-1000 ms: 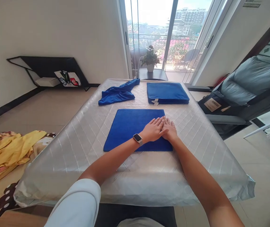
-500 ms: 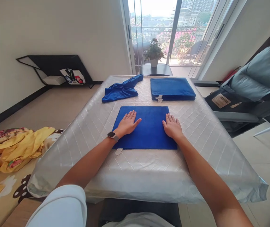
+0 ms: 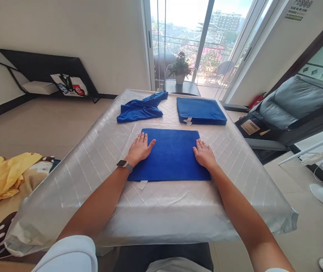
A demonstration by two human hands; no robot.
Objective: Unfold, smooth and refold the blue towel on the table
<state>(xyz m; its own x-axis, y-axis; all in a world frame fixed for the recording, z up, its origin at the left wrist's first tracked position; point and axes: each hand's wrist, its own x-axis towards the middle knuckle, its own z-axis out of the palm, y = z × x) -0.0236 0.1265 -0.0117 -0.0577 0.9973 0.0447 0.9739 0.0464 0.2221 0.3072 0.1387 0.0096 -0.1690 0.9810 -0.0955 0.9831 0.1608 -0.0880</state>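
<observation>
A blue towel (image 3: 173,156), folded into a flat rectangle, lies in front of me with a white tag at its near left edge. My left hand (image 3: 139,149), with a watch on the wrist, rests flat on its left edge, fingers stretched forward. At the right edge lies my right hand (image 3: 205,154), flat with the fingers extended, partly on the towel. Farther back on the right is a neat stack of folded blue towels (image 3: 201,109) with white tags. A crumpled blue towel (image 3: 141,107) lies at the back left.
A silvery quilted cover (image 3: 167,215) drapes the table. Beyond its far edge stands a chair with a potted plant (image 3: 180,68). A dark armchair (image 3: 291,109) is on the right. Yellow cloth (image 3: 8,173) lies at the left.
My left hand has slid left from the towel's surface to its left edge. My right hand stays at the right edge. The view has turned slightly to the right.
</observation>
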